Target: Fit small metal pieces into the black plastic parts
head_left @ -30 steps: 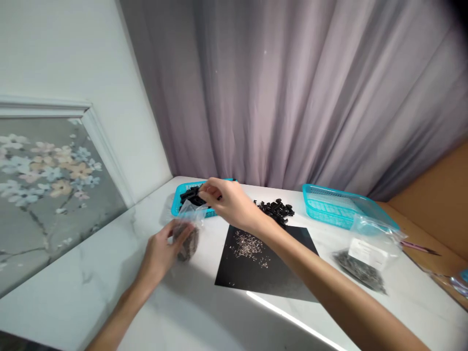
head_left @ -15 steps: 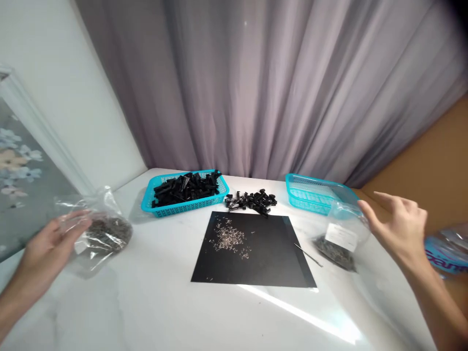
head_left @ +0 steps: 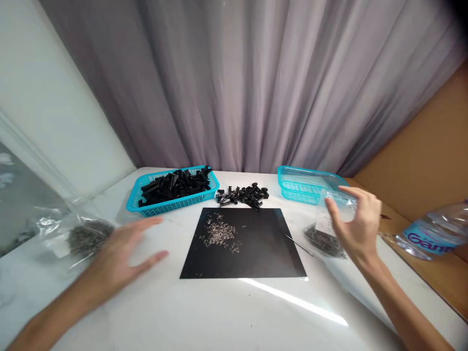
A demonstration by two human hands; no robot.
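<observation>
My left hand (head_left: 124,253) is held over the white table with its fingers apart and nothing in it. Just left of it lies a clear bag (head_left: 89,237) of small dark pieces, partly behind the hand. My right hand (head_left: 356,224) is spread in front of a second clear bag (head_left: 323,239) with a white label, overlapping its right side; contact cannot be made out. Between the hands lies a black sheet (head_left: 263,248) with a heap of tiny metal pieces (head_left: 219,232) on its left half. A thin metal tool (head_left: 300,245) rests across the sheet's right edge.
A blue basket (head_left: 179,201) full of black parts stands at the back left. Loose black parts (head_left: 248,196) lie behind the sheet. Another blue basket (head_left: 300,191) is at the back right. A water bottle (head_left: 435,231) lies at the far right, beyond the table edge.
My left hand has let go of the left bag and moved right, fingers opening. In the view, my right hand has shifted left, closer to the labelled bag. The whole view has turned slightly.
</observation>
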